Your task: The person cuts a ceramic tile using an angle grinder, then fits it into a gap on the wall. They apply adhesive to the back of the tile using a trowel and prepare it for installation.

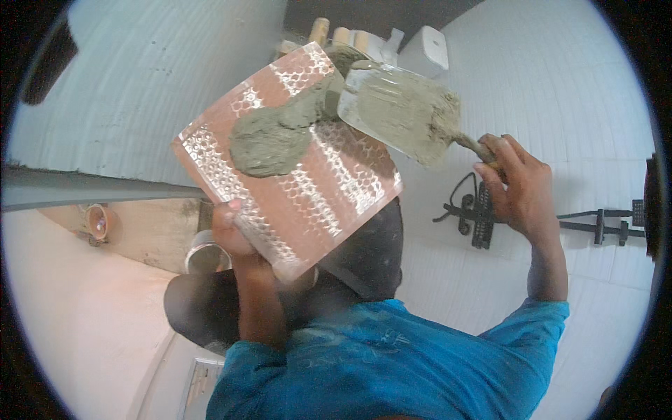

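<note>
My left hand (232, 229) is closed on the lower left edge of a square reddish tile (280, 210), which is tilted with its patterned, whitish-ridged back facing up. A thick smear of grey-green mortar (269, 143) lies across the upper part of that back. My right hand (516, 178) grips the handle of a trowel (399, 108). Mortar coats the trowel's wide blade, whose far left end overlaps the tile's upper right side, close to the mortar. Whether the blade touches the tile, I cannot tell.
White tiled walls (595, 119) surround me. At right, a black wire shelf (481, 217) and a black shower rail (602, 225) jut out. Beyond the tile stand a white box-shaped object (425, 50) and several tan cylinders (319, 31). A bucket (208, 255) sits by my left forearm.
</note>
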`<action>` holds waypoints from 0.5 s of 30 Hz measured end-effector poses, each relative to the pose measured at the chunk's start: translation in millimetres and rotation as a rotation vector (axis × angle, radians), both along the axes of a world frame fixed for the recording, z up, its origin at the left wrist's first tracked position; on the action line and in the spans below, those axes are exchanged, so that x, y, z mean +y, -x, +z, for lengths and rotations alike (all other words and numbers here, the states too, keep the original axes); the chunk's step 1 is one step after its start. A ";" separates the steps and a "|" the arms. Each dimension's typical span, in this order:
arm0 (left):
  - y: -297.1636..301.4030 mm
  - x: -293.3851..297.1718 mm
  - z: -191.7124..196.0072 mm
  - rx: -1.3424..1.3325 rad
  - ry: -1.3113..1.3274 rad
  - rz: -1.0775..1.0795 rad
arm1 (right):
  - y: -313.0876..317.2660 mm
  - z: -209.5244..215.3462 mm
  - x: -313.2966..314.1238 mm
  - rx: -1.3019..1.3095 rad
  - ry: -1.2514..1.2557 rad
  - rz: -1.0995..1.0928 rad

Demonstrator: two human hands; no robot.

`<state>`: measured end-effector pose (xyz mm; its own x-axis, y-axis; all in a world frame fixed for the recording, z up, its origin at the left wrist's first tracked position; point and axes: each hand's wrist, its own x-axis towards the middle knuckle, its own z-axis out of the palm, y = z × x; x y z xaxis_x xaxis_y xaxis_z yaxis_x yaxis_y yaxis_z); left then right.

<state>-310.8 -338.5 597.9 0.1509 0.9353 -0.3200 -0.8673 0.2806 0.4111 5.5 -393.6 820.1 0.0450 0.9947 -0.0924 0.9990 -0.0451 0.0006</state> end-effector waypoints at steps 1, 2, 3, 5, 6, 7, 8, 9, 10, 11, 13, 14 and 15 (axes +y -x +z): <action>5.0 -1.7 4.9 0.115 0.093 -0.003 | 24.2 -5.7 -0.5 -0.051 -0.009 0.028; 2.1 -3.0 8.5 0.224 0.147 0.029 | 35.1 -12.6 5.9 -0.092 -0.065 0.083; 5.1 -6.2 11.6 0.327 0.248 0.061 | 51.7 -18.0 8.3 -0.118 -0.052 0.162; 5.9 -5.7 14.3 0.251 0.205 -0.026 | 71.5 -23.3 17.6 -0.156 -0.010 0.288; 5.9 -3.7 17.4 0.221 0.194 -0.040 | 74.8 -19.3 25.9 -0.243 -0.014 0.442; 5.9 -3.0 13.7 0.208 0.195 -0.042 | 76.9 -19.7 28.7 -0.313 -0.049 0.383; 5.8 0.8 17.6 0.195 0.196 -0.045 | 75.1 -13.6 40.1 -0.341 -0.060 0.379; 3.8 3.7 12.6 0.197 0.199 -0.053 | 74.3 -16.5 44.8 -0.384 -0.092 0.333; 3.5 6.2 13.1 0.157 0.166 -0.051 | 76.0 -17.9 50.2 -0.363 -0.067 0.330; 4.5 8.5 10.0 0.212 0.193 -0.046 | 76.9 -22.4 52.9 -0.348 -0.061 0.299; 1.9 12.8 3.7 0.226 0.133 0.009 | 77.0 -31.7 61.6 -0.242 -0.062 0.250; 1.5 11.7 0.3 0.218 0.152 0.026 | 76.7 -34.6 62.4 -0.145 -0.027 0.214; 0.6 9.7 -2.0 0.219 0.185 0.037 | 76.5 -37.6 63.6 -0.048 0.081 0.116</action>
<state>-311.4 -328.8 595.9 0.0259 0.8616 -0.5070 -0.7747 0.3378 0.5345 -71.0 -330.0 782.5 -0.0635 0.9829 -0.1731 0.9962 0.0727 0.0472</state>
